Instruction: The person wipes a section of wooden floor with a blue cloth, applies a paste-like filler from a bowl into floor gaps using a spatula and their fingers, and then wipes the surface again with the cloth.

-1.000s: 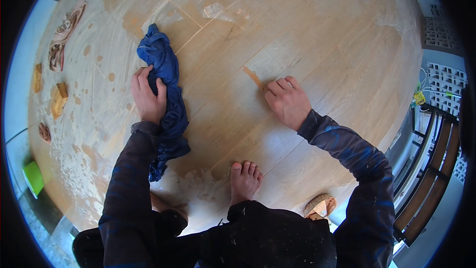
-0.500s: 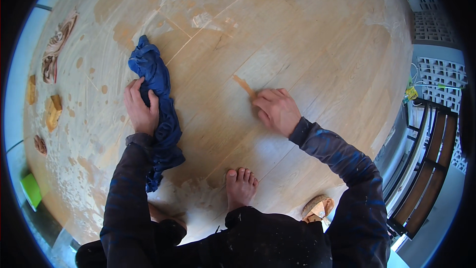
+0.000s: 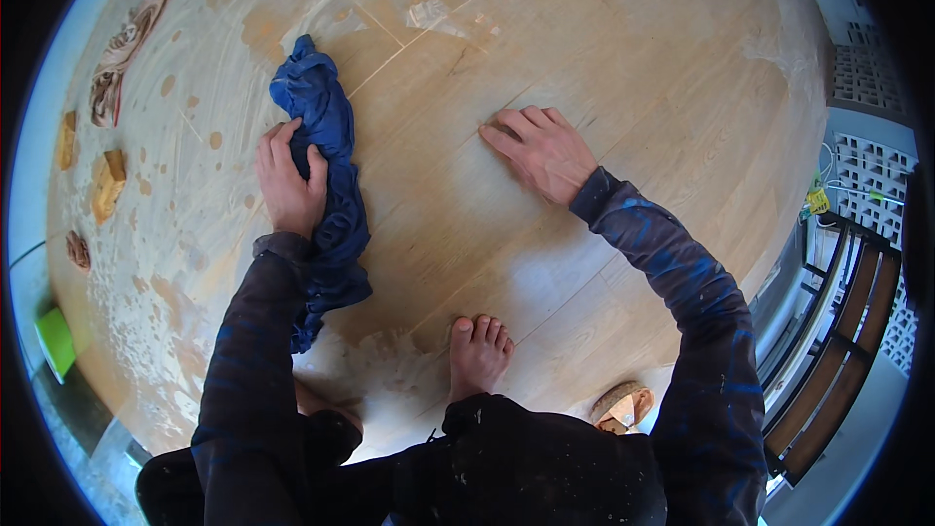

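Shifted forward over the floor [image 3: 623, 68] since half a second ago: right hand [image 3: 541, 156], with the spot where an orange-brown strip was seen now covered by it. Left hand [image 3: 292, 180] is kept at the same part of the blue cloth [image 3: 341, 234].

Head view: right hand is set palm-down on the pale wood-look floor, thumb and fingers stretched out and slightly apart; what is under the palm cannot be told. Blue cloth is laid lengthwise, bunched and twisted, left of the bare foot [image 3: 479, 360]. Left hand is rested on its left edge, thumb and fingers apart with folds between them; whether the cloth is gripped cannot be told. Both wrists are covered by dark sleeves [image 3: 672, 248].

Far left, a streaked rag [image 3: 127, 54], a yellowish block [image 3: 108, 187] and a small brown rag [image 3: 78, 250] are scattered on whitish, smeared flooring. A green object [image 3: 56, 344] is seen lower left. At right, a slatted rack [image 3: 838, 370] is placed near a perforated white panel [image 3: 862, 175].
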Demonstrator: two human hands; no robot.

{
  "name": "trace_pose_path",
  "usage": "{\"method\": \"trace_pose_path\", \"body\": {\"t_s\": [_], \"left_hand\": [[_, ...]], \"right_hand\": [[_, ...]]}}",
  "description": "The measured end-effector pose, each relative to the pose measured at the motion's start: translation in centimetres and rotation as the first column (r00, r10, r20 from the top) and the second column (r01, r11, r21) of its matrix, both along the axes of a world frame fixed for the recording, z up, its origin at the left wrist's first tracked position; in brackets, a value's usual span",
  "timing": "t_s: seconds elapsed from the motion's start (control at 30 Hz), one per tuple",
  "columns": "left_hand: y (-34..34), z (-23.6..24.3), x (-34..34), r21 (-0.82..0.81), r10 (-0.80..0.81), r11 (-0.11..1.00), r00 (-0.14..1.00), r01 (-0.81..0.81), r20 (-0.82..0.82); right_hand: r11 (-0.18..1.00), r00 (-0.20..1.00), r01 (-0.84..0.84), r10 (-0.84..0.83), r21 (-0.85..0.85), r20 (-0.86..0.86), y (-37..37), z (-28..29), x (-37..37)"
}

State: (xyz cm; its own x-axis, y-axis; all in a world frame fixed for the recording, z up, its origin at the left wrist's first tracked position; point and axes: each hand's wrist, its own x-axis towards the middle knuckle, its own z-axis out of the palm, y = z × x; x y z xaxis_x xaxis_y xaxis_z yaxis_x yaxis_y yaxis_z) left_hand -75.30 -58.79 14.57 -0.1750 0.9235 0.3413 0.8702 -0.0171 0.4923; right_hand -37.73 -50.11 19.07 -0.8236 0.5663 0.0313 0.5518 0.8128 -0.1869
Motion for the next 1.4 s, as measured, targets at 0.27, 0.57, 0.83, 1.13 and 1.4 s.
{"method": "trace_pose_path", "body": {"t_s": [0.27,0.57,0.83,1.13,1.4], "left_hand": [[0.2,-0.1,0.0,0.03,-0.023,0.999,1.0,0.023,-0.007],[0.1,0.0,0.1,0.043,-0.018,0.999,1.0,0.019,-0.024],[1.3,0.9,0.4,-0.05,-0.088,0.995,0.996,0.087,-0.017],[6.0,1.1,6.5,0.003,-0.204,0.979,0.977,0.204,0.06],[4.1,1.2,15.9,-0.004,-0.49,0.866,0.852,0.499,0.182]], "right_hand": [[0.998,1.0,-0.022,0.022,0.057,0.003,-2.7,-0.2,2.9],[0.997,0.995,0.072,-0.068,-0.043,0.076,-7.9,1.9,6.3],[0.278,0.279,0.874,-0.959,-0.399,-0.056,-28.4,4.7,17.4],[0.441,0.443,0.894,-0.897,-0.077,-0.001,-36.2,2.4,-1.5],[0.539,0.544,0.836,-0.838,-0.101,0.038,-31.6,1.0,-9.1]]}}
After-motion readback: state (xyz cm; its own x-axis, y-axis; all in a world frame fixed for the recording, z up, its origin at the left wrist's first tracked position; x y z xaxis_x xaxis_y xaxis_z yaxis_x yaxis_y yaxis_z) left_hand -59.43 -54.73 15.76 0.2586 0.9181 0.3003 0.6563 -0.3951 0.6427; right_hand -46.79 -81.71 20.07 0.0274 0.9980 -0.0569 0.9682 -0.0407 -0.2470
